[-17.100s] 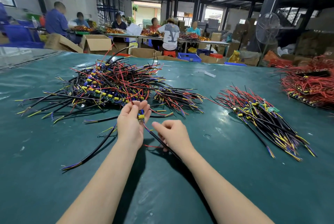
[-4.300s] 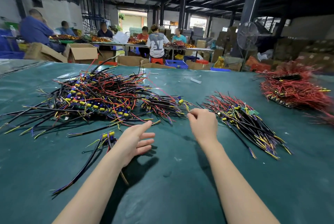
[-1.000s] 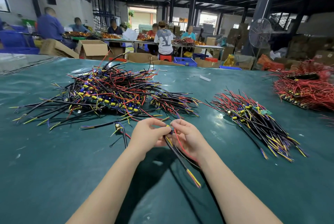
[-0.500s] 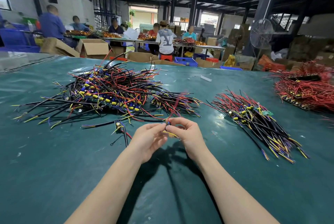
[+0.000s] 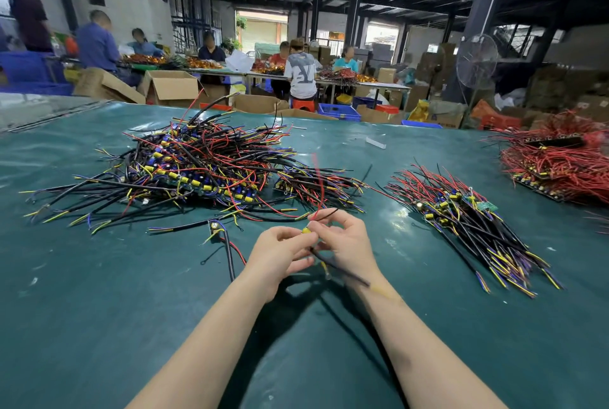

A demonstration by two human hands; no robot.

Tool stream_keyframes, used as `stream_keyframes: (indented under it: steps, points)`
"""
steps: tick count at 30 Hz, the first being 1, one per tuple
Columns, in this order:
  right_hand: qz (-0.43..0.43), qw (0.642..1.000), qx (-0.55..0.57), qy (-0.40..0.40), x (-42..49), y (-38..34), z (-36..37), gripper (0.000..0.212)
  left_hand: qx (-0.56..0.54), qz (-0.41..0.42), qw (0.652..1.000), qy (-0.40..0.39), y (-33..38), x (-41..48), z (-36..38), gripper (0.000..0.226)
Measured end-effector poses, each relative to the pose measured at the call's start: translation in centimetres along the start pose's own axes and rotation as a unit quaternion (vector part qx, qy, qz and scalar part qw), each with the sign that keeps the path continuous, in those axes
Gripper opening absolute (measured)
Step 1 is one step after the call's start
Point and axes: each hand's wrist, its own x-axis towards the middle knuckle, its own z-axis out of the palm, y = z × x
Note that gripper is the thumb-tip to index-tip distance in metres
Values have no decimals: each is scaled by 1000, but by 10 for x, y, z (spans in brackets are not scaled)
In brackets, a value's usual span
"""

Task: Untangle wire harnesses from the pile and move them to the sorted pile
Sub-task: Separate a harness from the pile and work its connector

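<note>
Left hand (image 5: 280, 248) and right hand (image 5: 346, 243) pinch one harness (image 5: 342, 273), its red wire (image 5: 318, 184) newly flicked free of the pile (image 5: 197, 171), seemingly ready for sorting.

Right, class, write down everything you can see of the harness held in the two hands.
The harness is a small bundle: a yellow part pinched between the left hand and right hand, thin red and black wires rising from it, blurred, and a black cable trailing back over the right wrist to a yellowish tip. It looks held clear of the table.
</note>
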Motion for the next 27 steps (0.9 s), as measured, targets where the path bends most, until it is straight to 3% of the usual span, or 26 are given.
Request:
stream_keyframes:
  steps: [7,12,15,19,21,27]
  points:
    - [72,996,-5,-52,-1,-2,-13,21,44,-13,997,-54,0,-3,-2,15]
    - [127,985,110,-34,2,-5,-15,22,77,27,995,-65,-3,-5,1,26]
    - [114,987,114,-16,3,-5,-16,21,81,35,994,-65,-3,-4,0,27]
    - [62,998,22,-5,2,-1,-14,23,47,-1,996,-74,-2,-4,0,22]
    - [44,999,2,-11,1,0,-12,24,36,-8,998,-54,-3,-3,2,15]
    - [36,999,14,-37,-1,1,-7,22,29,-22,999,10,-2,-1,4,23]
